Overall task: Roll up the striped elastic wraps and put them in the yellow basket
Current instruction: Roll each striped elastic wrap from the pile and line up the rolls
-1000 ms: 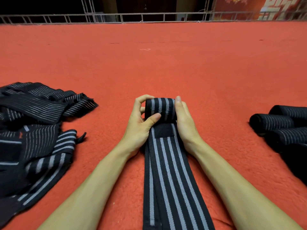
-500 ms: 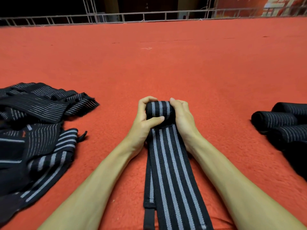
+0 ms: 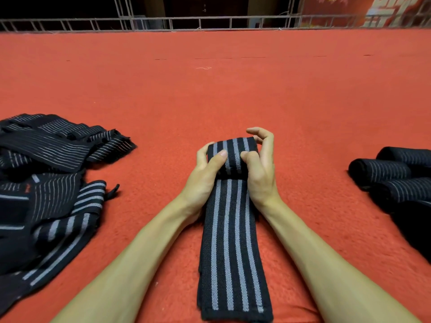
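Note:
A black elastic wrap with grey stripes [image 3: 233,241] lies lengthwise on the red carpet in front of me, its far end wound into a thick roll [image 3: 234,155]. My left hand [image 3: 205,173] grips the roll's left side, thumb pressed on top. My right hand [image 3: 261,166] holds the right side, thumb on the roll and fingers curled over its far edge. The flat tail runs toward me between my forearms and its near end shows at the bottom of the view. No yellow basket is in view.
A loose heap of unrolled striped wraps [image 3: 46,187] lies on the left. Several finished dark rolls [image 3: 391,178] sit at the right edge. The red carpet [image 3: 210,94] stretches far ahead to a metal railing [image 3: 210,22].
The roll has grown thicker and the flat tail shorter; the tail's near end has slid into view. My right fingers have lifted and curled over the roll's far side.

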{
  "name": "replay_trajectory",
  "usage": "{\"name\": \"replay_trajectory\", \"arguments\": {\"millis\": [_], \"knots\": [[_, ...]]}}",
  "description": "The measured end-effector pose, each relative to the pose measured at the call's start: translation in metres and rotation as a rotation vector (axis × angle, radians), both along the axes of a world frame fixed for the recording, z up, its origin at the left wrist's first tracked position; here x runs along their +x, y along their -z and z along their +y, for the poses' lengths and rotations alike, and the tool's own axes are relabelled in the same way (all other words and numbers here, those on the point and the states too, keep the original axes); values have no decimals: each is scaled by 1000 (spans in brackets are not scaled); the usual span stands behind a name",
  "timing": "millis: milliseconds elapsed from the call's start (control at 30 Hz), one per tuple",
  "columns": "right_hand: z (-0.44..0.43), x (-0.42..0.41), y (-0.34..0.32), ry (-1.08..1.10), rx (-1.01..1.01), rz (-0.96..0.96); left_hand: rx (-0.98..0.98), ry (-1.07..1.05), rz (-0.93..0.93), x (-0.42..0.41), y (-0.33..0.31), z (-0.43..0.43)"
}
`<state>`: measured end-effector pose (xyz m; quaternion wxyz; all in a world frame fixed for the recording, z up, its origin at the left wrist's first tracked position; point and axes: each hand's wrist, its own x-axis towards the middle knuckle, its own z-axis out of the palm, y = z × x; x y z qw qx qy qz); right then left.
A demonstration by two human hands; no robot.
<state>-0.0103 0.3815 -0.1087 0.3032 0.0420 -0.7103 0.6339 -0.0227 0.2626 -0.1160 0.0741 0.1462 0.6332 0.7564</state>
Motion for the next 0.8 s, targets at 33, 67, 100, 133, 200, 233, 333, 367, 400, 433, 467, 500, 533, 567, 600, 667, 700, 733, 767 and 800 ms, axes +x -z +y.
{"name": "replay_trajectory", "arguments": {"millis": [33, 67, 100, 133, 200, 233, 333, 367, 400, 433, 467, 500, 533, 567, 600, 667, 700, 733, 767, 800], "knots": [[0, -1, 1, -11, 10, -27, 6, -6, 4, -2, 0, -1], [0, -2, 1, -30, 8, -61, 0, -8, 6, -4, -1, -2], [0, -3, 1, -55, -17, -95, -14, -7, 12, -7, -1, -3], [0, -4, 1, -81, -54, -126, -24, -4, 25, -8, -1, -3], [2, -6, 0, -100, -122, -177, -14, 4, 52, -7, -2, -5], [3, -7, 0, -93, -142, -200, -9, 13, 67, -7, -2, -6], [7, -9, 2, -59, -173, -278, -33, 47, 137, -7, -1, -9], [7, -10, 2, -53, -174, -293, -42, 43, 171, -8, 0, -11], [8, -9, 2, -58, -161, -309, -48, 37, 206, -10, 0, -13], [8, -9, 2, -74, -138, -326, -48, 25, 237, -11, 0, -14], [9, -10, 2, -95, -117, -341, -44, 11, 263, -12, 0, -15], [10, -10, 1, -112, -105, -344, -39, -4, 282, -13, -1, -15], [11, -10, 1, -125, -104, -344, -32, -14, 289, -13, -1, -16], [13, -10, 0, -134, -110, -349, -25, -10, 288, -13, -1, -16], [14, -10, 0, -141, -123, -358, -18, 4, 287, -13, 0, -16], [14, -10, 0, -174, -149, -389, -29, 32, 286, -11, 0, -15], [13, -9, 0, -190, -165, -409, -45, 42, 284, -10, -1, -15], [13, -8, 0, -194, -184, -422, -53, 51, 276, -9, -1, -14], [12, -7, -1, -190, -206, -433, -55, 61, 259, -9, -2, -14], [12, -7, 0, -188, -233, -441, -45, 74, 233, -8, -2, -13]]}}
